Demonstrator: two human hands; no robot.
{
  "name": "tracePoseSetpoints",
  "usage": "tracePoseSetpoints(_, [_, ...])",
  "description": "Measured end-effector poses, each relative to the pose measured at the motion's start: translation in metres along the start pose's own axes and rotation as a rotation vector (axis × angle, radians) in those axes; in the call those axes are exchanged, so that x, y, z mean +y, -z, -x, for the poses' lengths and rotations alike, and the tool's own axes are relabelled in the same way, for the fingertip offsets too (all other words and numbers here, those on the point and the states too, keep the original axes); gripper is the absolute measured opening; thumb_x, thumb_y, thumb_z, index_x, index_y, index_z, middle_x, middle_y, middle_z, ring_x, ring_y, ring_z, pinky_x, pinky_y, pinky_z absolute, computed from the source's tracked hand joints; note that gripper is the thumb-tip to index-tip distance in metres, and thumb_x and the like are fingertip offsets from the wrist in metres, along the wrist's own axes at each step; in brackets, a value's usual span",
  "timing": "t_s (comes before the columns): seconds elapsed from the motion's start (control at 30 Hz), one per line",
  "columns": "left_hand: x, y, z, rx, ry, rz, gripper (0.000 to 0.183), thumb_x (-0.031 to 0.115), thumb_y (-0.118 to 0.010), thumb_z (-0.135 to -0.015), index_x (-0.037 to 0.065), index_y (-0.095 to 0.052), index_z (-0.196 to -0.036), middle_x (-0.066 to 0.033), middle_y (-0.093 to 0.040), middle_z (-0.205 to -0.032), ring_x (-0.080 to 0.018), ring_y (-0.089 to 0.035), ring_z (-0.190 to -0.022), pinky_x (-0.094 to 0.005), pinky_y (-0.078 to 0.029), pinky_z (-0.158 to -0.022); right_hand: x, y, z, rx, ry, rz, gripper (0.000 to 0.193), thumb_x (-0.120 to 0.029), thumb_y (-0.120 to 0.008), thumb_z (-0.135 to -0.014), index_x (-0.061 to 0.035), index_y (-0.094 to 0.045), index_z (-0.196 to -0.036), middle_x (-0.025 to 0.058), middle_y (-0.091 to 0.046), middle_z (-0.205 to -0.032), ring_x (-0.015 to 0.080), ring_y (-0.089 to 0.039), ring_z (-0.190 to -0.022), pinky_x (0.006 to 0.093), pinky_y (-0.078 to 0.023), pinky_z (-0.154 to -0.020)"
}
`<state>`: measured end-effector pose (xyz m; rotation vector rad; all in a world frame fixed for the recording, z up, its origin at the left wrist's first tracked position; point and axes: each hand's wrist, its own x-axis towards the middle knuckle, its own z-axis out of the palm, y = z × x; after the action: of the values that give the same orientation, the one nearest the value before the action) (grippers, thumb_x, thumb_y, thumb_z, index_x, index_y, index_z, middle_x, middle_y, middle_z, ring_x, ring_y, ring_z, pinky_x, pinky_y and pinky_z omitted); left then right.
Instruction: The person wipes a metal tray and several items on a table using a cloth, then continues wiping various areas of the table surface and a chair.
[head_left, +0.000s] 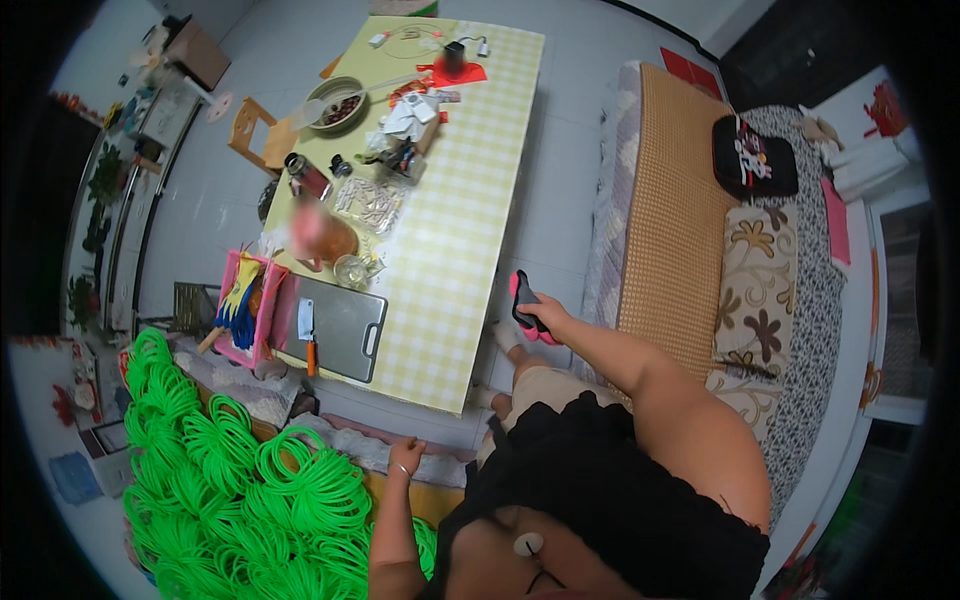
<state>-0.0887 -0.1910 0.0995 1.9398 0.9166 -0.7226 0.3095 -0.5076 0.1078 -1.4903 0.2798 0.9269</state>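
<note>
My right hand is wrapped round a black-and-pink shoe, held above the floor just right of the table. Its exact cut is hard to make out at this size. My left hand, with a bracelet at the wrist, hangs low over the padded bench. The fingers there look curled together, and nothing shows in them. Close to its left lie big bundles of bright green cord.
A long table with a checked cloth carries a cutting board, a cleaver, an orange-handled knife, a bowl and a pink basket. To the right runs a couch with a black bag.
</note>
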Motion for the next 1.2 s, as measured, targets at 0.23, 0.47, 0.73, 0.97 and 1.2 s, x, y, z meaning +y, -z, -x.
tracePoseSetpoints(0.23, [0.013,-0.019,0.022,-0.084,0.144,-0.017,0.054,0.038,-0.069,-0.086,-0.002,-0.062,-0.122,-0.023,-0.069,-0.109,-0.0316,-0.067,-0.102,-0.0365,-0.052,-0.09,0.006,-0.065,-0.036,-0.106,0.654,0.93,0.043,-0.007,-0.057,-0.083,-0.0183,-0.06,-0.125,0.0159,-0.058,-0.124,0.0356,-0.056,-0.111,0.0436,-0.048,-0.089])
tracePoseSetpoints(0.47, [0.154,-0.035,-0.015,-0.181,0.202,-0.067,0.053,0.033,-0.07,-0.087,-0.003,-0.059,-0.125,-0.0206,-0.069,-0.107,-0.026,-0.068,-0.098,-0.0345,-0.052,-0.087,0.035,-0.04,-0.122,-0.543,0.913,1.64,0.019,-0.019,-0.06,-0.081,-0.0179,-0.075,-0.093,0.0072,-0.049,-0.142,0.0282,-0.046,-0.124,0.0393,-0.044,-0.089])
tracePoseSetpoints(0.73, [0.331,-0.077,-0.168,-0.234,0.001,-0.25,0.045,0.025,-0.071,-0.087,-0.002,-0.062,-0.121,-0.0152,-0.071,-0.095,-0.0205,-0.068,-0.088,-0.0313,-0.053,-0.079,-0.11,0.131,-0.289,0.092,0.761,1.565,0.04,-0.021,-0.052,-0.09,-0.017,-0.058,-0.129,0.0157,-0.036,-0.151,0.031,-0.042,-0.13,0.0421,-0.042,-0.087])
tracePoseSetpoints(0.97, [0.519,-0.098,-0.308,-0.009,-0.334,-0.505,0.062,0.02,-0.075,-0.081,-0.001,-0.051,-0.135,-0.0199,-0.064,-0.116,-0.0311,-0.064,-0.098,-0.0385,-0.051,-0.086,-0.154,0.33,-0.351,0.637,0.183,0.735,0.028,-0.007,-0.046,-0.088,-0.0118,-0.061,-0.111,0.0159,-0.062,-0.114,0.0365,-0.061,-0.106,0.0488,-0.052,-0.086])
tracePoseSetpoints(1.2, [0.593,-0.096,-0.408,0.401,-0.552,-0.875,0.076,0.034,-0.066,-0.087,0.0,-0.032,-0.147,-0.0275,-0.031,-0.15,-0.0421,-0.035,-0.136,-0.0452,-0.031,-0.111,0.0,0.368,-0.324,0.435,-0.243,0.389,0.044,-0.014,-0.052,-0.085,-0.0115,-0.058,-0.128,0.0176,-0.062,-0.123,0.0347,-0.061,-0.11,0.0442,-0.048,-0.094])
